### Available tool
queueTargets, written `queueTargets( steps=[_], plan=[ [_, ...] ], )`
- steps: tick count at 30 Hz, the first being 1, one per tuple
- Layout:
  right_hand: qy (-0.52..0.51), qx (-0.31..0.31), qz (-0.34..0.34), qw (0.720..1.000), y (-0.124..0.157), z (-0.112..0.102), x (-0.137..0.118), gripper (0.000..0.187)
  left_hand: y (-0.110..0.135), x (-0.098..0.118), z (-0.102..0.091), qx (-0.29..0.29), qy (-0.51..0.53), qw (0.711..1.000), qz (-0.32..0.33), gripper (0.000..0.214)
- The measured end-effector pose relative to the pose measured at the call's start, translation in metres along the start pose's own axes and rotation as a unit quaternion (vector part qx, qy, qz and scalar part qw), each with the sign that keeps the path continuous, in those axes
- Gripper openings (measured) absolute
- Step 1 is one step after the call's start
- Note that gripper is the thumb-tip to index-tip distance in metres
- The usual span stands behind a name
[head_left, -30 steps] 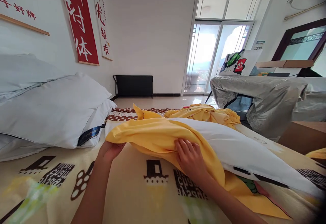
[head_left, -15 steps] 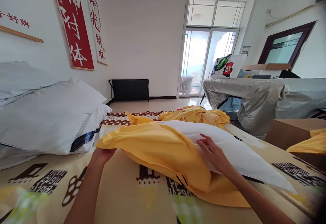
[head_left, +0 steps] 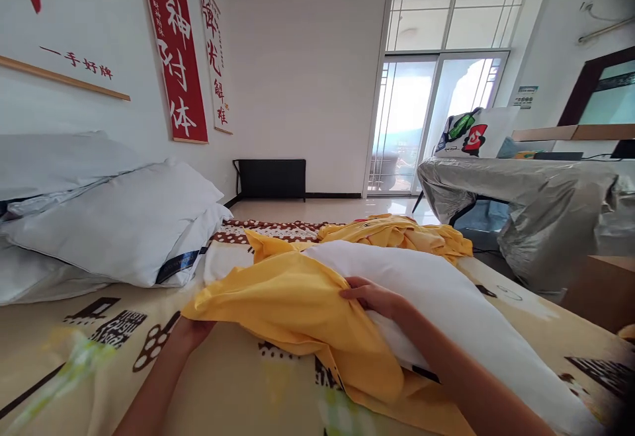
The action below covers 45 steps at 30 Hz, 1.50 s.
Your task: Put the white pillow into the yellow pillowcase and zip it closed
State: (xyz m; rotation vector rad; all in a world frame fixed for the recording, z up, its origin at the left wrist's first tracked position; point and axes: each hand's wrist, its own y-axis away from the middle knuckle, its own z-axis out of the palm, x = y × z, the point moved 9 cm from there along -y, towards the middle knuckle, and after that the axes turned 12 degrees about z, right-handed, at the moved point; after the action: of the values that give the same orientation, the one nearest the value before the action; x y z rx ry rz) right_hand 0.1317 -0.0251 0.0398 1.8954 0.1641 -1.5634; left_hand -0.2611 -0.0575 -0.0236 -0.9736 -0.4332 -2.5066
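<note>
Yellow pillowcase: it lies across the near middle of the bed, bunched and creased, its left corner drawn out to a narrow end and its right part sagging toward the near side.
White pillow: it rests on the bed to the right of the pillowcase, stretching toward the near right; its left end goes under the yellow fabric.
Left hand: it is at the pillowcase's left corner; the grip holds that corner, with the fingers partly hidden beneath the fabric.
Right hand: it reaches over the white pillow; the grip is narrow, pinching the pillowcase's edge between thumb and fingers.
Bed cover: cream, with brown and pale green printed patterns, spread under the pillowcase and pillow.
Stacked pillows: white, piled on the left of the bed, a dark label showing on one.
Yellow cloth heap: crumpled, on the bed's far side, just beyond the white pillow.
Dotted fabric: brown and white, along the bed's far edge, left of the heap.
Silver-covered surface: far right, carrying a printed white bag.
Cardboard box: at the right, beyond the bed's edge.
</note>
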Motion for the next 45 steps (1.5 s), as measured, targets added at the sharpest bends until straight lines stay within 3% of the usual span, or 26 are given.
queueTargets(
  steps=[4, 6, 8, 10, 13, 17, 23, 26, 28, 32, 34, 36, 38, 40, 45],
  plan=[
    [-0.075, -0.037, -0.033, 0.996, 0.002, -0.004, 0.009, 0.039, 0.016, -0.009, 0.000, -0.017, -0.003, 0.999, 0.038, 0.030],
    [-0.115, -0.063, -0.047, 0.990, 0.002, -0.002, 0.010, 0.041, 0.030, -0.027, -0.002, -0.036, -0.034, 0.999, 0.009, 0.022],
    [-0.158, -0.062, -0.057, 0.984, 0.002, -0.002, 0.011, 0.040, 0.052, -0.054, 0.003, -0.099, -0.088, 0.989, -0.060, 0.015],
    [-0.204, -0.045, -0.074, 0.975, 0.001, -0.005, 0.012, 0.038, 0.078, -0.077, 0.018, -0.198, -0.145, 0.963, -0.113, 0.020],
    [-0.253, -0.021, -0.099, 0.962, 0.001, -0.010, 0.013, 0.034, 0.106, -0.097, 0.044, -0.290, -0.214, 0.923, -0.135, 0.033],
    [-0.242, -0.020, -0.090, 0.966, 0.001, -0.009, 0.015, 0.033, 0.106, -0.114, 0.066, -0.256, -0.256, 0.922, -0.141, 0.042],
    [-0.245, -0.016, -0.074, 0.967, 0.003, -0.006, 0.017, 0.035, 0.083, -0.137, 0.068, -0.093, -0.221, 0.965, -0.103, 0.046],
    [-0.243, -0.007, -0.061, 0.968, 0.003, 0.001, 0.019, 0.034, 0.078, -0.135, 0.079, -0.063, -0.185, 0.980, -0.045, 0.038],
    [-0.231, 0.018, -0.051, 0.971, 0.002, 0.000, 0.016, 0.034, 0.074, -0.125, 0.097, -0.051, -0.158, 0.986, -0.011, 0.031],
    [-0.214, 0.080, -0.054, 0.972, 0.011, -0.021, -0.009, 0.031, 0.058, -0.080, 0.168, -0.073, -0.090, 0.992, 0.057, 0.021],
    [-0.218, 0.071, -0.082, 0.970, 0.025, -0.032, -0.025, 0.028, 0.048, -0.053, 0.204, -0.101, -0.043, 0.990, 0.087, 0.022],
    [-0.205, 0.032, -0.100, 0.973, 0.040, -0.031, -0.032, 0.028, 0.037, -0.033, 0.223, -0.108, -0.007, 0.989, 0.103, 0.023],
    [-0.173, -0.010, -0.092, 0.981, 0.050, -0.021, -0.027, 0.027, 0.025, -0.024, 0.221, -0.091, 0.011, 0.990, 0.106, 0.021],
    [-0.152, -0.018, -0.069, 0.986, 0.050, -0.012, -0.016, 0.027, 0.016, -0.026, 0.201, -0.064, 0.013, 0.993, 0.097, 0.019],
    [-0.186, 0.090, -0.055, 0.977, 0.011, -0.019, -0.011, 0.011, 0.012, -0.050, 0.123, 0.001, -0.027, 0.998, 0.062, 0.017]
  ],
)
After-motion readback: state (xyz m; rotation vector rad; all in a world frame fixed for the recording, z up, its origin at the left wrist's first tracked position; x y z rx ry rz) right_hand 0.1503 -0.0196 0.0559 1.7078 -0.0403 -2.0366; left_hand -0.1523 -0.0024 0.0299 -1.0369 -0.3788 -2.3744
